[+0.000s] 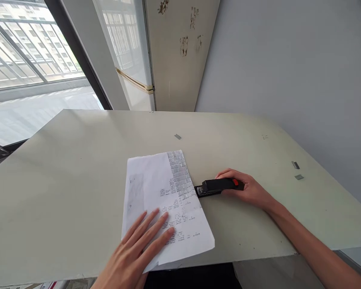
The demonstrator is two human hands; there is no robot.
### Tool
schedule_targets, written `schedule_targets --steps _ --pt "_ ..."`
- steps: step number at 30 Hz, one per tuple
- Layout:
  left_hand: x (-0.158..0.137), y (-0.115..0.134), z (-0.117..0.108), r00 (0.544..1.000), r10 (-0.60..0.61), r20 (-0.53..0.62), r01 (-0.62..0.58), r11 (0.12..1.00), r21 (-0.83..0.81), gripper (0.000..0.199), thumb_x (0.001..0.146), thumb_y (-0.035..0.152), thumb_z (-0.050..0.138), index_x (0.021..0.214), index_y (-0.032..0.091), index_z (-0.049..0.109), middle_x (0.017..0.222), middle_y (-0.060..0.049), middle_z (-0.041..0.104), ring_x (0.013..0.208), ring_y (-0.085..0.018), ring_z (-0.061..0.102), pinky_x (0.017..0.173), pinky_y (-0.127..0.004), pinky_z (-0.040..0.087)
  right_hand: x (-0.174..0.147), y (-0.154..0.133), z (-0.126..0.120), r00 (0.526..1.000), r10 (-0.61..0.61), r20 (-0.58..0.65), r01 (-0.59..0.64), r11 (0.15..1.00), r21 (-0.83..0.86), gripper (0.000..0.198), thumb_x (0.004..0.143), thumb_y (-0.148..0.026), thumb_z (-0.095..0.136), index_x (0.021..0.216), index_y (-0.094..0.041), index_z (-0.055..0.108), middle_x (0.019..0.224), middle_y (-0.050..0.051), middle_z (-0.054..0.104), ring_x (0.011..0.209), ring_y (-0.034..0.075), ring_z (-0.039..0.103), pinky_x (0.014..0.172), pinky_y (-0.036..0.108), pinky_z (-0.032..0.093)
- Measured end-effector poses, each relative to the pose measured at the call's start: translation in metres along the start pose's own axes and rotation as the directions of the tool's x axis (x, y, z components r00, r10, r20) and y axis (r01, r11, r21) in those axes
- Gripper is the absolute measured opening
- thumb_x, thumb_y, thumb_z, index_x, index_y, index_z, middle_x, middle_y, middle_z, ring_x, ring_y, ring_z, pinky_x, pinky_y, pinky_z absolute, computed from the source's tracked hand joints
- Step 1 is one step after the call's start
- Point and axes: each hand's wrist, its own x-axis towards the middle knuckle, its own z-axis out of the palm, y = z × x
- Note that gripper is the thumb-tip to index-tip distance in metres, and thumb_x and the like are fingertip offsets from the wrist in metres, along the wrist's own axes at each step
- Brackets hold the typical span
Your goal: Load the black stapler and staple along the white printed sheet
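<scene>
Printed paper sheets lie in a stack on the pale table, with rows of small text and a grey patterned strip along the right side. My left hand rests flat on the lower left of the paper, fingers stretched out. My right hand is wrapped round a black stapler with a red mark near its rear. The stapler points left, its front end at the right edge of the sheets. Whether its tip reaches under or between the sheets cannot be made out.
The white table carries small grey tape scraps, two more near its right edge. Beyond its far edge stands a refrigerator with peeled patches. A grey wall borders the right side, and a window is at the left.
</scene>
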Motion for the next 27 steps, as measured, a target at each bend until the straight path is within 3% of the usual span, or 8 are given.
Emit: schedule_targets --steps 4,7,9,11,13,17,20,27 --pt "0.011 0.003 0.005 0.996 0.031 0.088 -0.032 0.999 0.013 0.092 0.088 -0.008 0.033 0.17 0.032 0.024 0.173 0.002 0.03 0.161 -0.029 0.024 0.128 -0.057 0.034 0.0 0.0 0.0 1.0 0.016 0.011 -0.016 1.0 -0.027 0.025 0.085 -0.047 0.082 0.104 -0.032 0.074 0.119 0.003 0.075 0.106 0.026 0.07 0.09 0.039 0.054" --pt "0.016 0.001 0.009 0.987 0.057 0.149 -0.057 0.998 -0.007 0.079 0.098 0.003 0.038 0.17 0.032 0.024 0.175 0.0 0.025 0.161 -0.034 0.021 0.126 -0.062 0.033 0.0 -0.002 -0.002 0.999 0.038 0.033 -0.036 0.998 -0.05 0.029 0.086 -0.051 0.08 0.106 -0.031 0.073 0.123 0.004 0.075 0.11 0.029 0.07 0.094 0.042 0.055" --pt "0.019 -0.001 0.008 0.983 0.074 0.167 -0.068 0.997 -0.038 0.067 0.108 0.027 0.049 0.17 0.033 0.024 0.175 -0.002 0.023 0.161 -0.037 0.02 0.125 -0.064 0.035 0.0 -0.006 -0.006 0.995 0.071 0.071 -0.065 0.995 -0.076 0.034 0.087 -0.057 0.078 0.109 -0.031 0.073 0.127 0.006 0.074 0.114 0.032 0.069 0.097 0.046 0.055" --pt "0.024 -0.004 0.004 0.982 0.089 0.169 -0.074 0.993 -0.091 0.081 0.101 0.058 0.062 0.169 0.034 0.026 0.175 -0.004 0.024 0.161 -0.04 0.018 0.123 -0.064 0.038 0.001 -0.012 -0.011 0.989 0.094 0.112 -0.083 0.992 -0.097 0.042 0.089 -0.063 0.073 0.117 -0.031 0.072 0.131 0.008 0.073 0.119 0.033 0.068 0.101 0.048 0.055" --pt "0.034 -0.009 -0.001 0.983 0.095 0.158 -0.072 0.987 -0.146 0.092 0.092 0.071 0.065 0.168 0.034 0.03 0.175 -0.005 0.025 0.161 -0.041 0.017 0.123 -0.065 0.038 0.004 -0.018 -0.014 0.989 0.094 0.112 -0.083 0.992 -0.099 0.048 0.093 -0.066 0.067 0.125 -0.031 0.071 0.136 0.009 0.071 0.127 0.034 0.065 0.107 0.048 0.053" --pt "0.065 -0.022 -0.002 0.981 0.1 0.164 -0.073 0.984 -0.162 0.072 0.102 0.06 0.059 0.166 0.036 0.035 0.176 -0.004 0.021 0.163 -0.038 0.013 0.127 -0.064 0.031 0.017 -0.035 -0.004 0.995 0.097 0.003 -0.095 0.981 -0.171 0.049 0.1 -0.069 0.054 0.131 -0.034 0.067 0.144 0.006 0.067 0.136 0.031 0.06 0.112 0.047 0.05" --pt "0.088 -0.031 0.007 0.971 0.148 0.189 -0.116 0.979 -0.168 0.072 0.102 0.062 0.057 0.166 0.038 0.034 0.177 -0.003 0.017 0.163 -0.038 0.009 0.129 -0.063 0.025 0.03 -0.049 0.014 0.996 0.069 -0.049 -0.08 0.96 -0.27 0.052 0.104 -0.07 0.042 0.132 -0.033 0.066 0.144 0.006 0.067 0.137 0.031 0.059 0.112 0.047 0.049" --pt "0.109 -0.036 0.031 0.954 0.239 0.181 -0.207 0.962 -0.177 0.071 0.105 0.063 0.052 0.166 0.033 0.034 0.177 -0.007 0.01 0.162 -0.038 0.008 0.131 -0.062 0.017 0.048 -0.066 0.045 0.997 0.08 -0.023 -0.083 0.926 -0.369 0.06 0.106 -0.07 0.027 0.134 -0.033 0.064 0.151 0.005 0.062 0.146 0.03 0.05 0.12 0.05 0.041"
